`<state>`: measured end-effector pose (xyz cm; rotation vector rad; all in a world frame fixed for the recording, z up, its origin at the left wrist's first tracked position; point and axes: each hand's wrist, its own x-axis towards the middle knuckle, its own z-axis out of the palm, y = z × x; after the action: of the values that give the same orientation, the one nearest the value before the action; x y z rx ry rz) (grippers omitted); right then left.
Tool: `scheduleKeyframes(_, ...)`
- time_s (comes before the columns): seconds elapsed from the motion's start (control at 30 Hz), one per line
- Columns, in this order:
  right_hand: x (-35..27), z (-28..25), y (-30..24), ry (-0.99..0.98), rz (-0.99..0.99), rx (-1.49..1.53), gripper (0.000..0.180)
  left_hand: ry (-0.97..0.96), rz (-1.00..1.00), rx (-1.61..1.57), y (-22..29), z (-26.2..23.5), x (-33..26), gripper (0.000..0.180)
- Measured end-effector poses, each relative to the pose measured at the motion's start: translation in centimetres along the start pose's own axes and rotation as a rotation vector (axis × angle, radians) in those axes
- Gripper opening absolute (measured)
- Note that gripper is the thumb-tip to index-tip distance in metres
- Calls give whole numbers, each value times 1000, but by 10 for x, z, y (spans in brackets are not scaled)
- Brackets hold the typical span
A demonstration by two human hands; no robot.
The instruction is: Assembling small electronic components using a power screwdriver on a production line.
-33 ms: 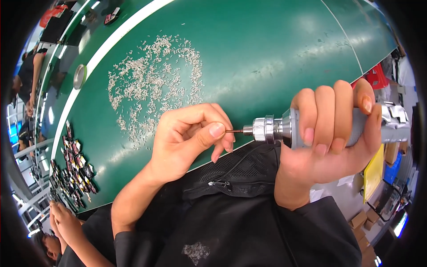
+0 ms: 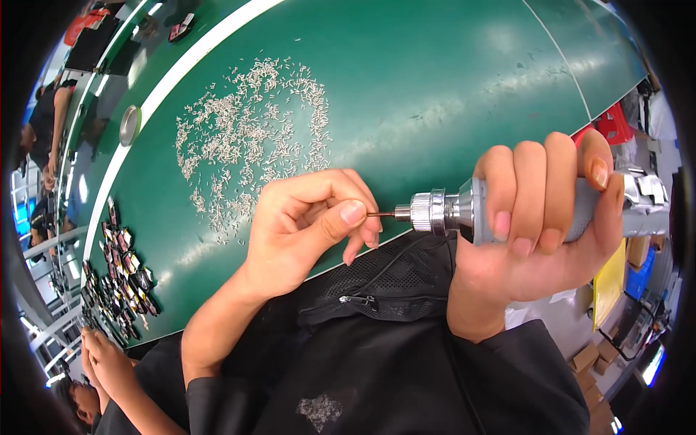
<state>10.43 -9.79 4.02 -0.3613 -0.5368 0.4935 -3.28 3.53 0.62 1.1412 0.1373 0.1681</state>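
Note:
My right hand wraps round the grey body of an electric screwdriver, which lies level and points left. A thin coppery bit runs out from its silver chuck. My left hand pinches the end of that bit between thumb and forefinger; whether a small screw sits at the tip is hidden by the fingertips. Beyond my left hand, many tiny silver screws or pins lie scattered over the green tabletop.
At the table's left, a pile of small dark parts lies near a co-worker's hands. A round tin lid rests by the white edge strip. A black mesh bag with a zip is below my hands, and a red stool stands at right.

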Motion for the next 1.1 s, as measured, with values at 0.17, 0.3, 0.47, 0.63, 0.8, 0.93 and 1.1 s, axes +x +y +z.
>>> scheduleKeyframes(0.17,-2,1,1,-18,-7,-25,22,54,14,27,-3,6,-4,15)
scheduleKeyframes(0.3,0,-6,3,-3,5,-14,21,80,4,46,0,7,-4,14)
scheduleKeyframes(0.47,7,-11,8,32,20,20,20,31,-5,81,6,3,2,15)
scheduleKeyframes(0.63,10,-9,12,178,26,97,17,257,66,278,34,0,4,26)
scheduleKeyframes(0.8,4,-28,13,361,40,65,14,608,229,949,67,-53,4,9)
scheduleKeyframes(0.93,7,-40,14,431,65,80,12,858,253,1584,119,-139,33,15)
scheduleKeyframes(1.1,7,-46,17,421,104,109,13,953,-76,1760,124,-210,64,42)
